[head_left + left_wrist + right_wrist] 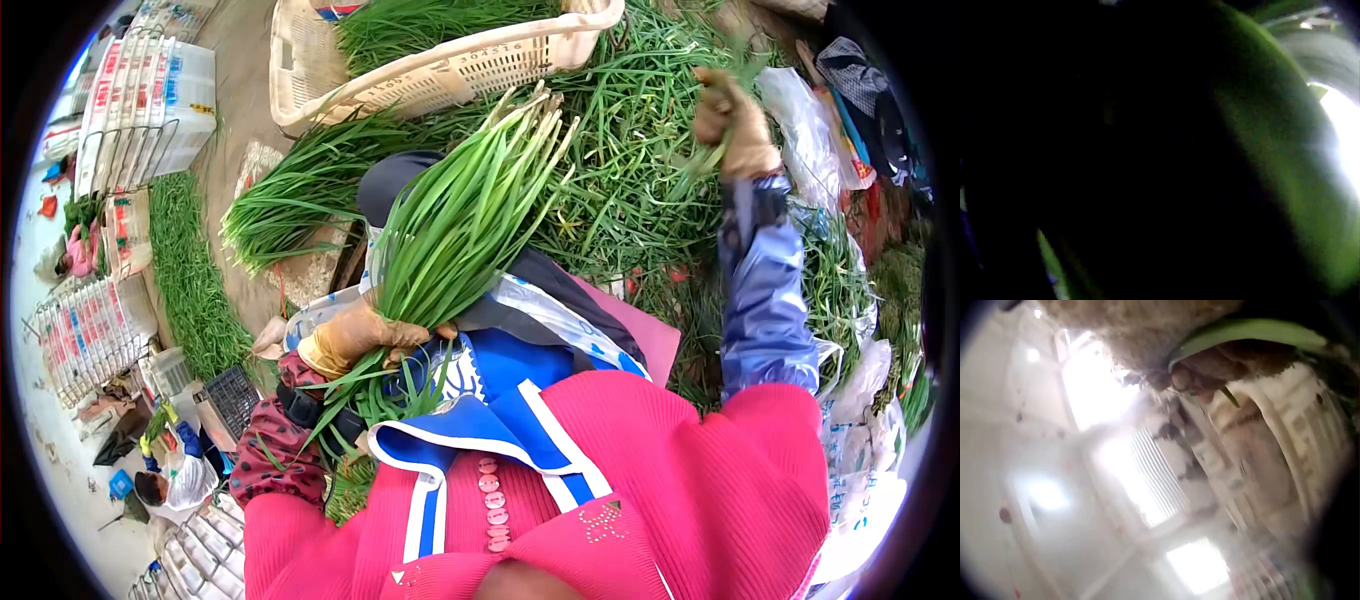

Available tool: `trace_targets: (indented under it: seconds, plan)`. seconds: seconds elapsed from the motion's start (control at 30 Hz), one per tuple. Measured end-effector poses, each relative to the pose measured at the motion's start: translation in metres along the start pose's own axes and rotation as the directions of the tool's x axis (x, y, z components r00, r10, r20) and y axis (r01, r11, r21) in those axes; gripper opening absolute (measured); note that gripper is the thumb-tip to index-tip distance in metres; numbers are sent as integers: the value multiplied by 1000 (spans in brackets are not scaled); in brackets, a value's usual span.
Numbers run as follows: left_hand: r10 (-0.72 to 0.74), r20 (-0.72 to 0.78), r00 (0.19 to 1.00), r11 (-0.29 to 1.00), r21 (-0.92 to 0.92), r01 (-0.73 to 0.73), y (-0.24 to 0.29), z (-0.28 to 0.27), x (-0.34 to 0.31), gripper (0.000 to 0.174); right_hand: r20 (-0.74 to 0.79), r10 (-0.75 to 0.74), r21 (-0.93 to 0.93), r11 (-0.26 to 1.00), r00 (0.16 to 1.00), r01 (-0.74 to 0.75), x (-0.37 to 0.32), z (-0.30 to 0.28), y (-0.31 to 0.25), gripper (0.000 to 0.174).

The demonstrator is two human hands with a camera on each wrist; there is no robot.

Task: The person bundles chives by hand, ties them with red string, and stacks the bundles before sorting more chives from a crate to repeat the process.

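Note:
In the head view the gloved left hand (362,336) grips the leafy lower end of a bunch of long green stalks (455,215), whose pale ends point up and to the right. The gloved right hand (738,122) is raised at the upper right over loose leaves, its fingers curled round some thin green blades, blurred. In the right wrist view a green blade (1250,331) lies against the glove (1141,328). The left wrist view is mostly dark, with a blurred green leaf (1285,162) close to the lens; that hand cannot be made out there.
A cream basket (440,78) holding green stalks stands at the top. Another bundle (300,190) lies left of the held bunch. Loose greens (640,160) cover the middle and right. Clear plastic bags (805,135) lie at the right; stacked white crates (150,105) stand far left.

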State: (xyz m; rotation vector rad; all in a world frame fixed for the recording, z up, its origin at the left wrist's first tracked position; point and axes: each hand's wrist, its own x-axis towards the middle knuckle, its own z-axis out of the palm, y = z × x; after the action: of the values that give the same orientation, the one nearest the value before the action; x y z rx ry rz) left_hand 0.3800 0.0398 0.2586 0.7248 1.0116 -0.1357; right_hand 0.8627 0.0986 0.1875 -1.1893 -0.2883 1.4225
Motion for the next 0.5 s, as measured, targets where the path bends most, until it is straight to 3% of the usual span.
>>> trace_targets:
  seconds: [0.03, 0.07, 0.17, 0.23, 0.3, 0.37, 0.4, 0.5]
  plan:
    - [6, -11, 1000, 1000, 17, -5, 3, 1, 1, 39, 98, 53, -166, 985, 994, -36, -23, 26, 10, 32]
    - [14, -21, 1000, 999, 34, -13, 7, 3, 2, 39, 186, 95, -184, 981, 978, -61, -49, 53, 23, 30]
    - [22, -73, 997, 999, 43, -19, 15, 11, 2, 37, 266, 241, -470, 878, 933, -93, -85, 119, 53, 37]
    - [46, -91, 995, 997, 59, -41, 13, 14, 1, 37, 273, 122, -528, 848, 954, 42, -80, 142, 92, 37]
    - [50, -117, 992, 994, 104, -38, 13, 16, -3, 34, 252, 60, -767, 621, 966, 162, -75, 148, 93, 37]
    - [28, -142, 990, 995, 102, -13, 10, 14, -8, 34, 254, 47, -695, 703, 966, 149, -69, 143, 98, 39]
    - [9, -137, 991, 998, 65, 0, 8, 14, -11, 35, 292, -100, -730, 619, 951, 289, -62, 135, 98, 39]
    - [-14, -96, 995, 1000, 2, 15, 5, 10, -16, 39, 111, -292, -835, 490, 950, 249, -31, 104, 72, 37]
